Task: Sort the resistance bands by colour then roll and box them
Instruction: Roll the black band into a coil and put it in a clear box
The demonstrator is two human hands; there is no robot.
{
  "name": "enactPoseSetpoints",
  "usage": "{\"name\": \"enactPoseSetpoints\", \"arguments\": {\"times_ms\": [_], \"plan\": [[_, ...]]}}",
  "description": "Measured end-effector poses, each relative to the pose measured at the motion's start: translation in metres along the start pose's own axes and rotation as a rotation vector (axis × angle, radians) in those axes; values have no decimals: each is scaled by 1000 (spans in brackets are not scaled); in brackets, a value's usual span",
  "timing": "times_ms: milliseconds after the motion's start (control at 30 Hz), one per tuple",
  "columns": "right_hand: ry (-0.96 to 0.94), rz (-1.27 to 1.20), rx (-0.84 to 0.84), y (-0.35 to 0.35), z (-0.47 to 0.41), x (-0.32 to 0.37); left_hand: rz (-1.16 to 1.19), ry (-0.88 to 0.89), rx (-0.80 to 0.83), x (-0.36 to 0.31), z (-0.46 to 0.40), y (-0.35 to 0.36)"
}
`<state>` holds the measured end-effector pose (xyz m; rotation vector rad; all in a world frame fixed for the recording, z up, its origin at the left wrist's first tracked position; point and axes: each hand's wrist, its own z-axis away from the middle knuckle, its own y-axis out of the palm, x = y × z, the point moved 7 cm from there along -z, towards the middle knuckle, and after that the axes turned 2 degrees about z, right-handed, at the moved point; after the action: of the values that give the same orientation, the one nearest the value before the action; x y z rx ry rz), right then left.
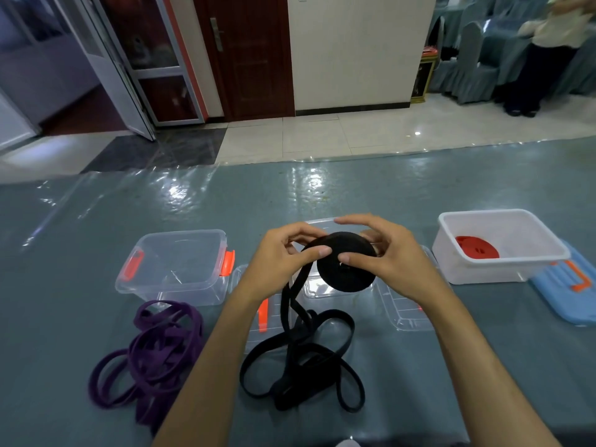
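Note:
Both hands hold a black resistance band roll (346, 272) above the table's middle. My left hand (283, 256) pinches the strap where it feeds onto the roll. My right hand (383, 253) grips the roll's right side, thumb on its face. The loose black band (303, 359) hangs down and lies tangled on the table below. A purple band pile (151, 353) lies at the left. A rolled red band (477, 248) sits in the white box (503, 269) at the right. A clear box with orange clips (175, 262) stands left, and another clear box (325, 290) sits behind the roll, partly hidden.
A blue lid with an orange clip (567, 291) lies right of the white box. A clear lid (406, 304) lies under my right forearm, and another clear lid with an orange clip (263, 314) under my left. The table (96, 221) carries shiny plastic sheeting. A person stands far back right.

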<state>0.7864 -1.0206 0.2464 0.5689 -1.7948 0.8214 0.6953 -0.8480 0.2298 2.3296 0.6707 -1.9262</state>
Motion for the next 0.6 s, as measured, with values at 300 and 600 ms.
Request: {"name": "enactPoseSetpoints", "arguments": {"times_ms": [300,600], "plan": [[-26,-86,-71,-2,-3,-19,-24,-28,-31,12,-7,4],[4,-109,-144,-17,-5,-32,-2,-197,-58,80,8,-1]]}}
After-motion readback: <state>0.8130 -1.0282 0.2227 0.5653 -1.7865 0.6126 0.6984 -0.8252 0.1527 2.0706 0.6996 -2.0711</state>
